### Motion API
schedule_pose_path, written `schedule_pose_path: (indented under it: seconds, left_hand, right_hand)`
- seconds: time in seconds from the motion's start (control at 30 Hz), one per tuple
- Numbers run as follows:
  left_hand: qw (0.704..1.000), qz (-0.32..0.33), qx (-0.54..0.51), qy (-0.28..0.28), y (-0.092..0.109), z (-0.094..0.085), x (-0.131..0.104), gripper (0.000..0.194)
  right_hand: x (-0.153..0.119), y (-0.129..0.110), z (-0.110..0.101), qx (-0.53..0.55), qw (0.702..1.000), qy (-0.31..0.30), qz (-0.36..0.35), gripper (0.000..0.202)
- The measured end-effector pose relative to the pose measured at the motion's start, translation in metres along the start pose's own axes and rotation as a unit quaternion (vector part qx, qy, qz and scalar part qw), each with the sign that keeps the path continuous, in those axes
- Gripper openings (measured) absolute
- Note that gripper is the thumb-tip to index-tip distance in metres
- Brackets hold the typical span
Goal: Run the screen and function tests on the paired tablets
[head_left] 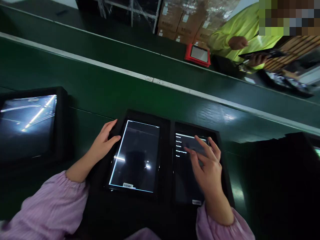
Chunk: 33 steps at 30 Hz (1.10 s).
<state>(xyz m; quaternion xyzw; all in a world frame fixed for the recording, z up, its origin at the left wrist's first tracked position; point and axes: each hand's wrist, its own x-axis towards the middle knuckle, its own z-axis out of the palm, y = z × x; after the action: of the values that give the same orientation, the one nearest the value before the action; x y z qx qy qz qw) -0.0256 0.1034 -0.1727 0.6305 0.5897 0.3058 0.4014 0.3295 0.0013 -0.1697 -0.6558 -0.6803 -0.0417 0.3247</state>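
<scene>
Two tablets lie side by side in a black foam tray (pixel 150 115) in front of me. The left tablet (pixel 138 153) has a mostly dark screen with a bright line along its left edge and a small label near the bottom. My left hand (pixel 103 141) rests at that tablet's left edge, thumb and fingers apart, gripping nothing. On the right tablet (pixel 185 176) a dark screen shows a short text menu. Over this menu hovers my right hand (pixel 208 163), fingers spread, the index fingertip at or just above the glass; contact is hard to tell.
Another tablet (pixel 27 126) sits in a black tray at the left. A dark stack (pixel 275 173) stands at the right. Across the green bench (pixel 100 86), a person in a yellow top (pixel 235 30) holds a tablet near a red-framed tablet (pixel 198 54). Cartons (pixel 185 20) are stacked behind.
</scene>
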Motion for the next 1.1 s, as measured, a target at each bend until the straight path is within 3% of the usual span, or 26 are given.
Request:
schedule_pose_path:
  seconds: [0.2, 0.43, 0.53, 0.7, 1.1]
  left_hand:
    - [1.000, 0.024, 0.000, 0.003, 0.002, 0.011, 0.022, 0.070]
    - [0.997, 0.039, 0.062, -0.013, 0.005, 0.011, 0.035, 0.087]
    - [1.000, 0.021, -0.012, -0.001, 0.002, 0.011, 0.035, 0.080]
    - [0.993, -0.006, -0.118, 0.016, -0.002, 0.012, 0.034, 0.075]
    - [0.995, -0.025, -0.098, 0.015, -0.001, 0.013, 0.033, 0.077]
  right_hand:
    - [-0.003, 0.003, 0.000, 0.013, 1.000, -0.001, 0.002, 0.038]
    - [0.001, -0.001, -0.010, 0.057, 0.996, 0.035, 0.060, 0.037]
    - [0.001, 0.003, -0.012, 0.065, 0.994, 0.037, 0.075, 0.036]
    - [0.000, 0.007, -0.012, 0.051, 0.997, -0.004, 0.060, 0.040]
    - [-0.001, -0.004, -0.013, 0.103, 0.987, -0.118, -0.018, 0.034]
